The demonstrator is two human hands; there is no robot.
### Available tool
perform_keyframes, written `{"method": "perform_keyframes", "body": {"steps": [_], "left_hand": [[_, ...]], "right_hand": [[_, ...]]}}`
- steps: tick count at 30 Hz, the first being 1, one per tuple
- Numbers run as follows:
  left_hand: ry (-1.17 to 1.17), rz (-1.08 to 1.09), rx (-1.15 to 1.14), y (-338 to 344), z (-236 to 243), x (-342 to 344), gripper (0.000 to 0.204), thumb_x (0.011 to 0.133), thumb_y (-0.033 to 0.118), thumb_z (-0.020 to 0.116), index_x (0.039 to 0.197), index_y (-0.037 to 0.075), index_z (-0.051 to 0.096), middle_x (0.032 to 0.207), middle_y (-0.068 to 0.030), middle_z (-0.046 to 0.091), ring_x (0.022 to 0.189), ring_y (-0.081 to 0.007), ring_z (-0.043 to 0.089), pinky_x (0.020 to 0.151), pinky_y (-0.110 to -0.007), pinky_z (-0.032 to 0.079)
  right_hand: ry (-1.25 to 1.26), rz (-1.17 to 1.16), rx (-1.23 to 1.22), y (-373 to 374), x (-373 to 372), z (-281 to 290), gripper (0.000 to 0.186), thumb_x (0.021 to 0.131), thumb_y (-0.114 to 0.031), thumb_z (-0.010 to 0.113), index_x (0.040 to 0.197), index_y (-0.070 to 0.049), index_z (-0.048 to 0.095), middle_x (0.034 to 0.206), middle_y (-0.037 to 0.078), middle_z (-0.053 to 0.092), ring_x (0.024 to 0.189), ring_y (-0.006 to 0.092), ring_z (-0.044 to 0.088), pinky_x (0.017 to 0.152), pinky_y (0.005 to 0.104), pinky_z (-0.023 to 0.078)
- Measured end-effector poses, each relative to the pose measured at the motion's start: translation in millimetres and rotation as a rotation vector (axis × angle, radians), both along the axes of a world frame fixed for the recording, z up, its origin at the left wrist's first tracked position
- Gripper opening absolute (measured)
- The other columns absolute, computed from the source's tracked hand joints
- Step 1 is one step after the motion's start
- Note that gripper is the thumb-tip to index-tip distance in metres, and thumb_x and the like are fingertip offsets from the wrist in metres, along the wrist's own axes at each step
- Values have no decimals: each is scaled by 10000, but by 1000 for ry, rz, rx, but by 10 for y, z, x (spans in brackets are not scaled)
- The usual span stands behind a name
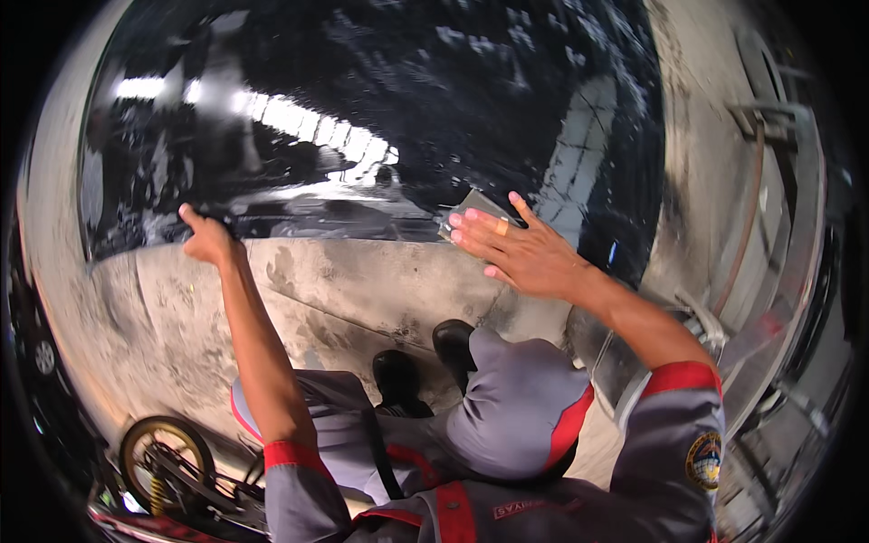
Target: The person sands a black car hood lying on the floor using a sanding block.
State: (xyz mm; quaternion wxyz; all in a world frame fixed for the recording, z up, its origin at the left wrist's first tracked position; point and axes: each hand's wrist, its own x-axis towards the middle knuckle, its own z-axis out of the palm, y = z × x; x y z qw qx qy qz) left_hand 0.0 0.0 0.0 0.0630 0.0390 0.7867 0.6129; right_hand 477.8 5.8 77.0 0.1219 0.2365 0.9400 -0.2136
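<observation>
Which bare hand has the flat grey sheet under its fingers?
The right hand, with a tan band on one finger, partly covers the flat grey sheet; the left hand, at the near edge of the glossy black panel, shows no sheet.

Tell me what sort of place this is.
Probably a vehicle workshop: there is a large glossy black panel, a gold-rimmed motorcycle wheel at lower left and a stained floor.
</observation>
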Motion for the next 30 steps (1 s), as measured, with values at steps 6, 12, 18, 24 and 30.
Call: {"method": "perform_keyframes", "body": {"steps": [6,12,18,24,30], "left_hand": [[64,66,-129,-38,-106,37,593,943,368,668,826,-213,646,785,-178,685,674,-209,574,683,-409,499],[4,40,-152,-29,-25,27,640,935,400,673,912,-237,615,895,-241,694,753,-257,620,769,-414,514],[39,91,-79,-152,-222,-51,649,916,436,687,927,-203,578,932,-240,656,802,-263,606,785,-396,506],[16,71,-212,-135,-123,-173,729,892,523,680,931,-183,504,989,-311,625,903,-334,620,914,-411,482],[-10,82,-157,-140,-156,-34,709,899,520,676,929,-165,495,983,-305,616,900,-336,614,902,-416,483]], "right_hand": [[-232,101,-41,35,689,75,705,987,-359,514,1608,-234,203,1680,-62,166,1549,112,103,1239,559,-34],[123,153,60,128,-954,-26,758,963,-354,593,1601,-170,226,1676,-24,195,1538,119,162,1231,561,91],[-208,241,79,112,134,100,838,924,-423,612,1609,-173,198,1684,-31,163,1548,136,122,1234,578,14],[135,250,146,116,-1559,-58,714,994,-406,521,1595,-143,242,1672,4,210,1531,154,191,1231,496,143],[-222,162,67,-22,-110,34,803,927,-399,623,1601,-168,252,1684,-4,178,1553,158,119,1240,485,91]]}}
